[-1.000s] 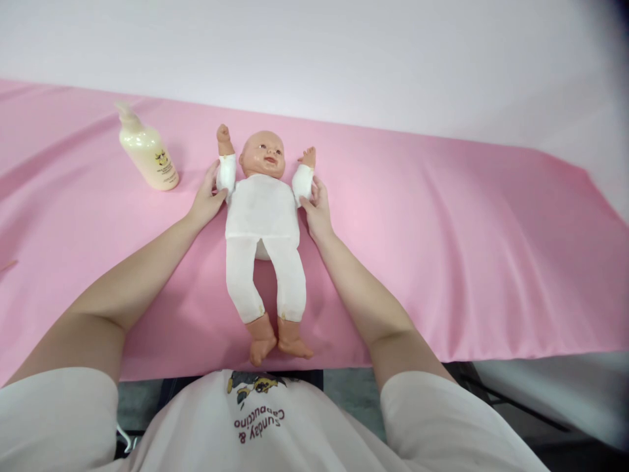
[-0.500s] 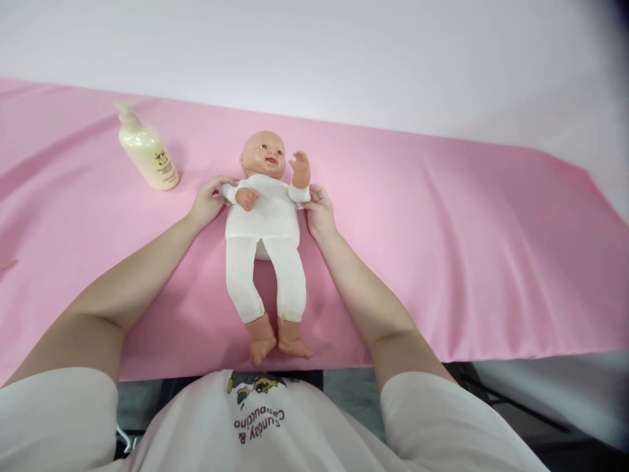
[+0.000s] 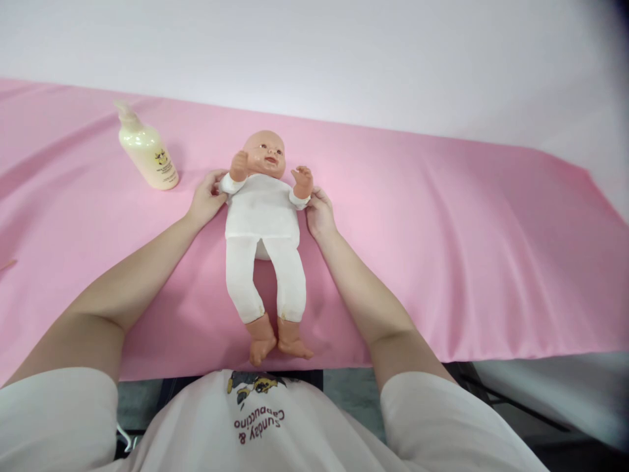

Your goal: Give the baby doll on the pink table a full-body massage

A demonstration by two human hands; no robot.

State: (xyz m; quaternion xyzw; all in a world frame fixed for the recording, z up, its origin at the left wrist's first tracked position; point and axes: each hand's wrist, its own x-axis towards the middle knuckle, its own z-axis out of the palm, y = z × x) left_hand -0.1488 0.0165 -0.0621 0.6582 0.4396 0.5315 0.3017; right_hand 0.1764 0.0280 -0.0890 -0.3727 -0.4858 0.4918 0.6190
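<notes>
Doll point(image 3: 263, 216) on pink cloth point(image 3: 442, 249), hands point(image 3: 206, 200) point(image 3: 320, 213) at both sleeves, feet near edge.

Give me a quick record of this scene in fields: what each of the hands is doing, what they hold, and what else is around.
left hand: grips the doll's arm at the sleeve
right hand: grips the doll's other arm at the sleeve
doll: on its back in white clothes, both arms bent up, feet toward the person
pump bottle: cream-coloured, standing left of the doll, untouched
pink cloth: covers the table under everything
</notes>
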